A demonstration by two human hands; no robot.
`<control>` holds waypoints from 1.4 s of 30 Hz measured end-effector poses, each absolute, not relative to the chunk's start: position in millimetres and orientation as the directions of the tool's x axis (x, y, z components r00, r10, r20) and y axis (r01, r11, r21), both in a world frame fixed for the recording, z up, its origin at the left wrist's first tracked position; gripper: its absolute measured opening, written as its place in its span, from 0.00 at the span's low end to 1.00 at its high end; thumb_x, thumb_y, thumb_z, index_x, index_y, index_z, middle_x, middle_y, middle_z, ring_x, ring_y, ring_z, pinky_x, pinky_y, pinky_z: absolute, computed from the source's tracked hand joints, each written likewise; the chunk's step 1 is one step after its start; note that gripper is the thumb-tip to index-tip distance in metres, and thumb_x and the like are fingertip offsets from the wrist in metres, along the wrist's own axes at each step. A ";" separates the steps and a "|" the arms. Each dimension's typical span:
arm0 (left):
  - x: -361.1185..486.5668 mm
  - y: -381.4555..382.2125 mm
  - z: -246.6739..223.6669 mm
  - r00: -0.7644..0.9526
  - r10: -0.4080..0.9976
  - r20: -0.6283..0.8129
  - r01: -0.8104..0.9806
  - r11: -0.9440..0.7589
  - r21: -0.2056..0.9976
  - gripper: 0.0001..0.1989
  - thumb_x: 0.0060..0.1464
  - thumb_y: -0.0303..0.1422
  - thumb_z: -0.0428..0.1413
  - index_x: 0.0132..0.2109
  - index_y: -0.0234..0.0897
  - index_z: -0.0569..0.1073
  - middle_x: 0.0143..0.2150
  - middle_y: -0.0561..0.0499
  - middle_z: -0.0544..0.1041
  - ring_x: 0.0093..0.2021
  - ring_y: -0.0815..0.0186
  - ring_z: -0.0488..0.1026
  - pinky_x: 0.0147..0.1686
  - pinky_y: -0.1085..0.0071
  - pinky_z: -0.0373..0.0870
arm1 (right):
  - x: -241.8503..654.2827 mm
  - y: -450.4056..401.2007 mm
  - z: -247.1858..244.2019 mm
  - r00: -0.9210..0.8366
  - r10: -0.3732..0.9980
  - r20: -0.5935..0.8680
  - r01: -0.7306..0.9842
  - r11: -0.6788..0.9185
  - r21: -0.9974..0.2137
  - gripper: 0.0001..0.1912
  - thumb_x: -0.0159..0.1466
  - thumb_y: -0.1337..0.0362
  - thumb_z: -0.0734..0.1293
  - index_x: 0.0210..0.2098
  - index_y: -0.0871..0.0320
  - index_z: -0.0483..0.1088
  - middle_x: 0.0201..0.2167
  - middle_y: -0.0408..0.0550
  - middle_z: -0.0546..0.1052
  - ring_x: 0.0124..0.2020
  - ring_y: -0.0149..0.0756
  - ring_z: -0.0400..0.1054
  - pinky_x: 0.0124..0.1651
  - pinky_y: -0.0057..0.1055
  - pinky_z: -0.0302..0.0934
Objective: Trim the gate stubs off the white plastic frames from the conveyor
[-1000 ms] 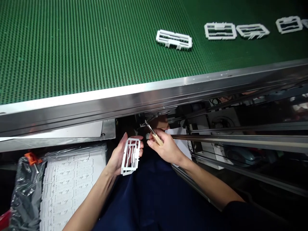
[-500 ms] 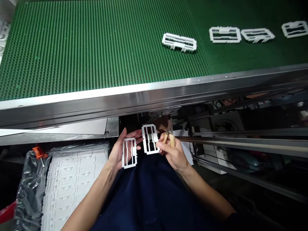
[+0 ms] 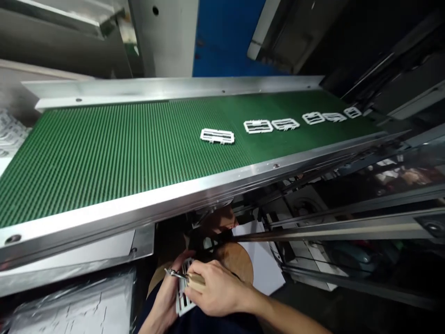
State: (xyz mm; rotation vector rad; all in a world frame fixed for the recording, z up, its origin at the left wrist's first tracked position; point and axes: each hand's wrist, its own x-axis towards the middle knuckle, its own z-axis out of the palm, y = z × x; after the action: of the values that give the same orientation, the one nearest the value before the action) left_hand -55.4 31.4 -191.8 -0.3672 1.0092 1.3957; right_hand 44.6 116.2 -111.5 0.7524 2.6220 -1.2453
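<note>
Low in the view, my left hand [image 3: 169, 297] holds white slotted plastic frames [image 3: 182, 304], partly hidden behind my right hand. How many are stacked there I cannot tell. My right hand [image 3: 217, 287] is closed around side cutters [image 3: 196, 280] with cream handles, and their metal jaws point left over my left hand. The right fingers overlap the white frames; whether they also grip one is hidden. More white plastic frames lie on the green conveyor belt [image 3: 139, 153] ahead, the nearest frame [image 3: 217, 136] apart from the others.
A metal rail [image 3: 194, 190] edges the belt in front of me. At lower left, a plastic-lined box [image 3: 69, 306] contains white parts. A round brown stool top [image 3: 239, 260] and white sheets [image 3: 266, 273] sit below the belt. Metal bars [image 3: 347, 232] run along the right.
The view has tilted up, showing more of the belt. My hands have come together: the frame in my right hand has joined the one in my left, and the cutters now point left.
</note>
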 end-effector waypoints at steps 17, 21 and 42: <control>-59.8 25.6 -187.7 -0.142 0.708 -0.692 -0.939 0.126 0.321 0.07 0.44 0.28 0.62 0.29 0.32 0.70 0.25 0.52 0.68 0.21 0.71 0.67 0.20 0.76 0.69 | -48.8 344.6 44.6 -0.847 0.526 -0.080 0.530 0.847 -0.039 0.14 0.55 0.58 0.67 0.37 0.59 0.64 0.31 0.49 0.70 0.28 0.36 0.62 0.27 0.28 0.49; -64.0 25.2 -181.2 -0.151 0.754 -0.639 -0.915 0.138 0.380 0.09 0.47 0.30 0.61 0.37 0.34 0.73 0.23 0.54 0.67 0.18 0.74 0.62 0.17 0.78 0.64 | -42.7 335.2 50.0 -0.858 0.511 0.052 0.504 0.858 -0.099 0.19 0.53 0.55 0.69 0.39 0.59 0.64 0.31 0.47 0.70 0.29 0.36 0.63 0.29 0.29 0.51; -96.5 26.2 -118.1 0.032 0.864 -0.503 -0.568 0.430 0.702 0.10 0.51 0.36 0.58 0.29 0.33 0.70 0.25 0.52 0.71 0.22 0.72 0.64 0.23 0.77 0.60 | 61.5 194.9 -62.9 -0.927 0.318 -0.197 0.316 0.384 -0.868 0.17 0.54 0.63 0.70 0.42 0.58 0.65 0.39 0.47 0.71 0.40 0.35 0.66 0.46 0.33 0.60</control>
State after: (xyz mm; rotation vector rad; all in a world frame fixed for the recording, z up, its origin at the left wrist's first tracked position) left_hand -96.5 26.2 -118.1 0.3483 1.0520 1.1366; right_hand 61.5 194.9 -62.9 0.5986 2.6149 -1.6392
